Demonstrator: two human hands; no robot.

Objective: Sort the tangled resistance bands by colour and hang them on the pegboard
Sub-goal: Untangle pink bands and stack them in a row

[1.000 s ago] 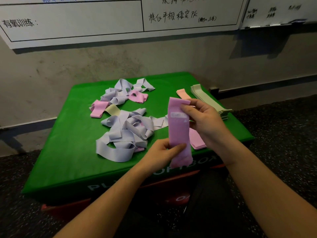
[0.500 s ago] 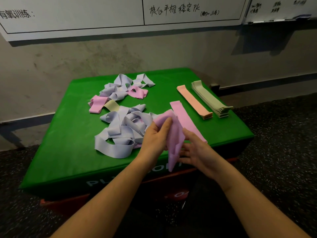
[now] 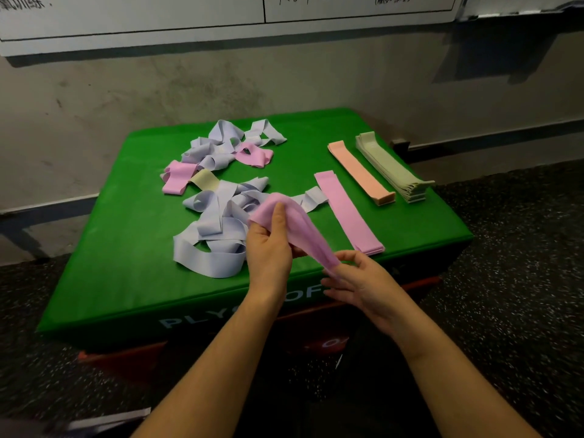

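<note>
A pink band (image 3: 300,229) stretches between both hands above the front of the green box (image 3: 126,263). My left hand (image 3: 268,245) grips its upper end, thumb on top. My right hand (image 3: 354,279) pinches its lower end with thumb and fingertips. Left of my hands lies a tangle of lilac bands (image 3: 218,229), with more lilac bands (image 3: 221,143), two pink bands (image 3: 177,181) (image 3: 254,154) and a pale yellow band (image 3: 205,180) behind it. Flat sorted piles lie to the right: pink (image 3: 344,210), peach (image 3: 360,172), sage green (image 3: 392,167).
The green box stands on a red box (image 3: 126,358) against a grey wall (image 3: 158,90). Whiteboards (image 3: 189,14) with handwriting hang on the wall above. Dark speckled floor (image 3: 521,263) surrounds the box. No pegboard is in view.
The pink band came down from upright in front of me to a slant low over the box. My left hand moved to its upper end, my right hand dropped to its lower end.
</note>
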